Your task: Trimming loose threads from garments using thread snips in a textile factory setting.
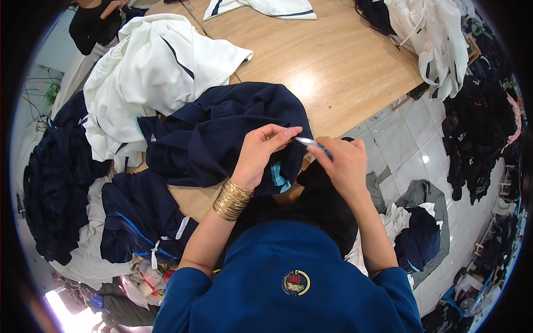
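Note:
A navy blue garment [222, 127] lies bunched at the table's near edge, with light blue patches showing on it. My left hand [261, 152] is over its right part, thumb and fingers pinched together at the cloth. Whether a thread is also in that pinch is too small to tell. In my right hand [345, 164] is a pair of thread snips [306, 142] with silver blades and a blue handle. The blades point left, close to my left fingertips. Gold bangles circle my left wrist.
A heap of white garments [150, 72] lies beyond the navy one on the wooden table [316, 61]. More navy clothes [139, 216] hang at the left. White clothing [430, 39] hangs over the far right corner. Bundles [419, 233] lie on the tiled floor. Another person [91, 25] is at far left.

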A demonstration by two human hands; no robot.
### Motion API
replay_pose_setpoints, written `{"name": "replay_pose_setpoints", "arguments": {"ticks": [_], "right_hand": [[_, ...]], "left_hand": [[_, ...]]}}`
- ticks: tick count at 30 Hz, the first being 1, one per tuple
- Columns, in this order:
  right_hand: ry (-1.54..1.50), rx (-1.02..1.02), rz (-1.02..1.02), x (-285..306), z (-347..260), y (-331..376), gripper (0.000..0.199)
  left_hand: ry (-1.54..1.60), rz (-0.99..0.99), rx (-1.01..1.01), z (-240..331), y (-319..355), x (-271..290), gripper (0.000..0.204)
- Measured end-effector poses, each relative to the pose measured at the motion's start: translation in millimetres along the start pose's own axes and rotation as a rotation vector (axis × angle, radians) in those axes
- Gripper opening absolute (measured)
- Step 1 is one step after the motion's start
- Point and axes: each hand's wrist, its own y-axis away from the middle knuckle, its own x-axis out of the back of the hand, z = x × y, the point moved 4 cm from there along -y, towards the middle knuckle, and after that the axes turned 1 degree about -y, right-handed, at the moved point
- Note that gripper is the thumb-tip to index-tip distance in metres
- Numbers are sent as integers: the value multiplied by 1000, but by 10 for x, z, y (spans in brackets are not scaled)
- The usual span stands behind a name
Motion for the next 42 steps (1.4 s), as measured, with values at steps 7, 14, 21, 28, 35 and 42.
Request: {"name": "replay_pose_setpoints", "arguments": {"ticks": [7, 14, 21, 28, 35, 42], "right_hand": [[-249, -496, 120, 268, 472, -60, 29], [-254, -503, 138, 369, 568, -36, 32], [-450, -589, 59, 155, 568, 174, 26], [-694, -569, -134, 87, 429, 11, 15], [-905, 18, -207, -182, -461, -295, 39], [-1159, -207, -517, -299, -551, -457, 5]], "left_hand": [[-368, -313, -76, -64, 424, -614, 11], [-985, -762, -428, -353, 780, -877, 26], [-1196, 38, -574, -216, 535, -317, 79], [-253, 22, -162, 11, 492, 211, 32], [-243, 33, -175, 381, 759, 324, 17], [-84, 47, -158, 428, 972, 618, 21]]}}
